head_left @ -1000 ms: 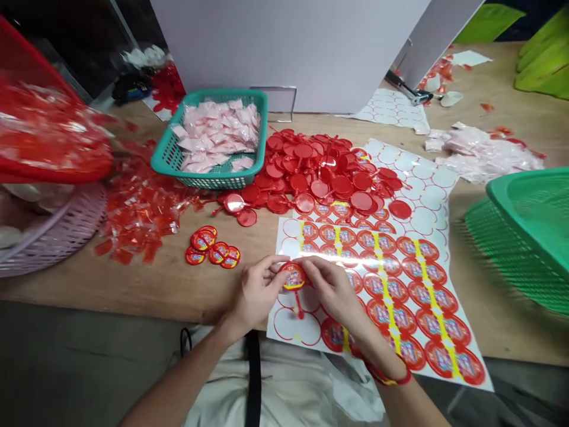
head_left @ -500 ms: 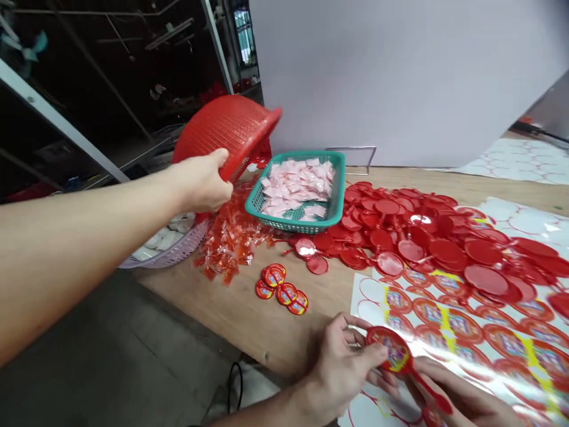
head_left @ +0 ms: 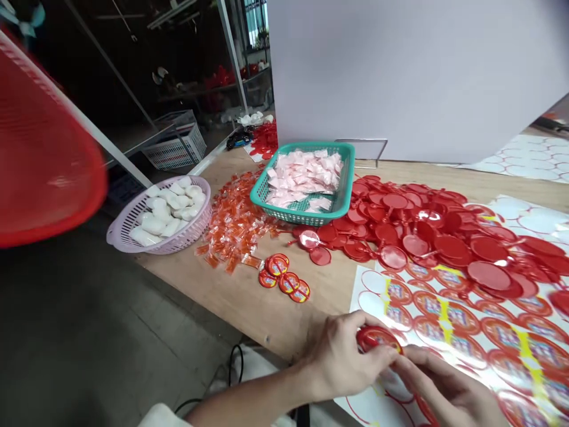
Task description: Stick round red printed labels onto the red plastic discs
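Near the bottom of the view, my left hand (head_left: 349, 359) grips a red round paddle (head_left: 377, 339) by its disc, thumb across the front. My right hand (head_left: 448, 385) touches its lower right end, where the handle is hidden by the fingers. Printed sticker sheets (head_left: 466, 332) lie on the table under and beside my hands. Behind them is a heap of plain red paddles (head_left: 448, 246). Several small stickered round pieces (head_left: 288, 283) rest on the wood left of the sheets.
A green basket (head_left: 302, 217) holds pink packets. Orange packets (head_left: 235, 219) are piled beside it, left of which a lilac basket (head_left: 178, 240) contains white packets. A red basket (head_left: 44, 154) hangs in the air at far left. A grey panel (head_left: 400, 77) stands behind.
Another person's arm has left the view and the red basket has moved far left, uncovering the lilac basket. The paddle in my hands has tilted, with its handle now covered.
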`<state>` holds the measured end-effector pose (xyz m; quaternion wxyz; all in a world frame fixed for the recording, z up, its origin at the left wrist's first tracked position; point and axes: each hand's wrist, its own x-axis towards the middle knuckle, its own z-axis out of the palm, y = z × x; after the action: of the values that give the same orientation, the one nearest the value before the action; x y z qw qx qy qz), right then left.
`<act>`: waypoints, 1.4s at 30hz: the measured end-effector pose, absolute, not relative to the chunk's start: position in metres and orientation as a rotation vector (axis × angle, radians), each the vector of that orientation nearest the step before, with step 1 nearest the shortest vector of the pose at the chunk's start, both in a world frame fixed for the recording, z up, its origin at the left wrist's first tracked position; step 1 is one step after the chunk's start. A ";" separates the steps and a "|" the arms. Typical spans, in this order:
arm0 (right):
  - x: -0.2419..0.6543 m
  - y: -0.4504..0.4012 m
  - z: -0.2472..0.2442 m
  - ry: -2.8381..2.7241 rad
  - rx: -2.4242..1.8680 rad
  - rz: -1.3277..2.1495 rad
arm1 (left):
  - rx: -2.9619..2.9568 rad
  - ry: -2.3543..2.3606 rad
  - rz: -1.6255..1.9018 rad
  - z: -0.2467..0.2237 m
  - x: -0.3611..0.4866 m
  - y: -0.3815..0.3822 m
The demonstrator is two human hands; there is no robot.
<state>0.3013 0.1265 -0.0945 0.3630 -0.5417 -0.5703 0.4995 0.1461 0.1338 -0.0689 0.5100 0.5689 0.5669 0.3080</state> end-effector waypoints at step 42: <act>0.341 0.026 -0.106 -1.949 -1.386 0.325 | 1.039 1.248 0.677 -0.083 0.117 0.155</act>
<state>0.3413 0.0256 -0.1064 0.3562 -0.5365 -0.7546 0.1257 0.1167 0.1551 -0.0830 0.6375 0.4550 0.5464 0.2967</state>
